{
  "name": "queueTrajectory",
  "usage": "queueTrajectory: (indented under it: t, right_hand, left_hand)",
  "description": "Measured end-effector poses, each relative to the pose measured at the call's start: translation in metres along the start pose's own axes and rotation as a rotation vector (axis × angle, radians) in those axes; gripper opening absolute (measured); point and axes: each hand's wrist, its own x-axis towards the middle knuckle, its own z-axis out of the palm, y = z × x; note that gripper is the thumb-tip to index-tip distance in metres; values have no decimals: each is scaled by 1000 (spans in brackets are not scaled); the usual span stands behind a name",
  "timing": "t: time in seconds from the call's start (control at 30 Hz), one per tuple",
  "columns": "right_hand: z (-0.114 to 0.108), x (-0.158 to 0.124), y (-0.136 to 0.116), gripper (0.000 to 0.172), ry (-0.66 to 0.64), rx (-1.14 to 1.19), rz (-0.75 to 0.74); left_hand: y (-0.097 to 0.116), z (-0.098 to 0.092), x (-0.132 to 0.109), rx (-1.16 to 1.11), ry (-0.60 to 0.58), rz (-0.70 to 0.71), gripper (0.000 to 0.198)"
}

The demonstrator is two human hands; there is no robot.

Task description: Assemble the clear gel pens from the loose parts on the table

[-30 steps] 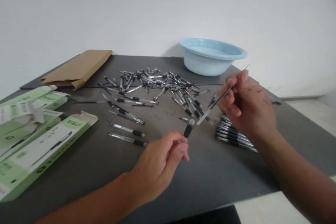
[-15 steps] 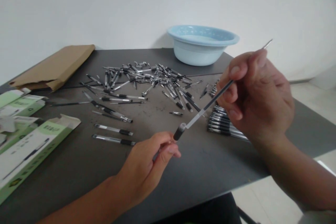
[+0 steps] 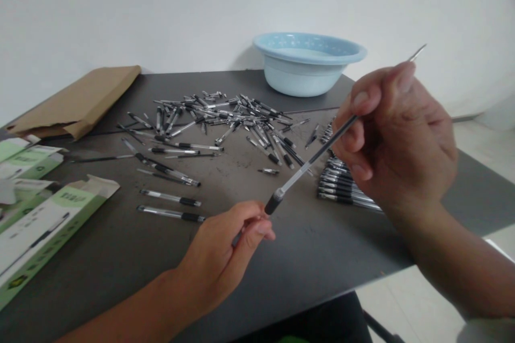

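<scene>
My left hand (image 3: 225,257) pinches a pen barrel with a black grip (image 3: 272,203), its open end pointing up and right. Between the fingers of my right hand (image 3: 394,139) is a thin black ink refill (image 3: 317,158), whose lower end meets the barrel's mouth. The refill's metal tip (image 3: 416,53) sticks out above my fingers. Both hands hover over a dark table (image 3: 314,257).
A heap of loose pens and pen parts (image 3: 225,123) covers the table's middle. A neat row of pens (image 3: 341,185) lies under my right hand. A light blue basin (image 3: 308,61) stands at the back, a brown envelope (image 3: 76,102) and green boxes (image 3: 44,225) at left.
The refill's lower end, apart from the barrel a second ago, now meets the barrel's opening. My right hand rose and came closer to the camera.
</scene>
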Motion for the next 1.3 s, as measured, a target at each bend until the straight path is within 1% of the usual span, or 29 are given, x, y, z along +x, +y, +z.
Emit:
queueTrajectory:
  t: [0.17, 0.33, 0.47, 0.63, 0.83, 0.97, 1.03, 1.1, 1.2, 1.3]
  right_hand:
    - [1, 1, 0, 30, 20, -60, -28]
    - [1, -1, -1, 28, 54, -135, -20]
    - [-1, -1, -2, 31, 26, -130, -23]
    - [-1, -1, 0, 31, 16, -82, -38]
    - [2, -1, 2, 28, 21, -99, -21]
    - [3, -3, 1, 29, 13, -156, -29]
    - [3, -6, 0, 32, -30, -229, -18]
    - [2, -8, 1, 33, -124, -313, 3]
    - [1, -11, 5, 27, -306, -385, -10]
    - [2, -13, 13, 21, -419, -387, -50]
  left_hand:
    - [1, 0, 0, -6, -19, -24, 13]
    - [0, 1, 1, 24, -24, -37, 10]
    - [-1, 1, 1, 24, -13, -35, 9]
    - [0, 0, 1, 32, -33, -72, 9]
    - [0, 0, 1, 39, -39, -71, 7]
    - [0, -1, 1, 46, -43, -69, 7]
    - [0, -1, 1, 38, -34, -71, 8]
    - [0, -1, 0, 23, -24, -75, 7]
    - [0, 1, 0, -13, -17, -81, 6]
    - [1, 2, 0, -66, -35, -108, 4]
